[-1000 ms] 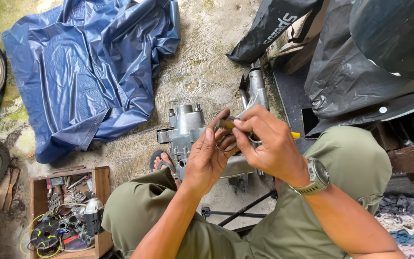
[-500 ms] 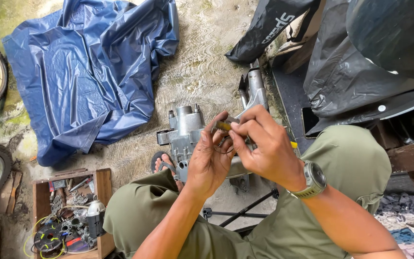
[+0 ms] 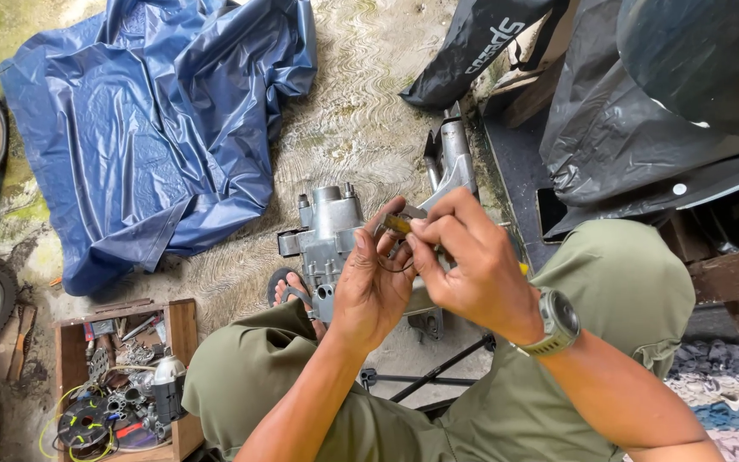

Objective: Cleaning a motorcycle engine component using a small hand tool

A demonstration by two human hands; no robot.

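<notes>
Both hands meet above the grey engine part (image 3: 328, 235). Right hand (image 3: 472, 269) pinches a small brass piece (image 3: 398, 224) (fingertips closed on it); left hand (image 3: 374, 282), fingers curled, touches it from below.

Left hand (image 3: 369, 287) and right hand (image 3: 472, 269) meet above the knees, pinching a small metal part (image 3: 399, 224) between them. Engine casing (image 3: 327, 244) lies just beyond the left hand. Tarpaulin (image 3: 156, 128) lies far left; wooden parts box (image 3: 121, 381) lower left.
</notes>
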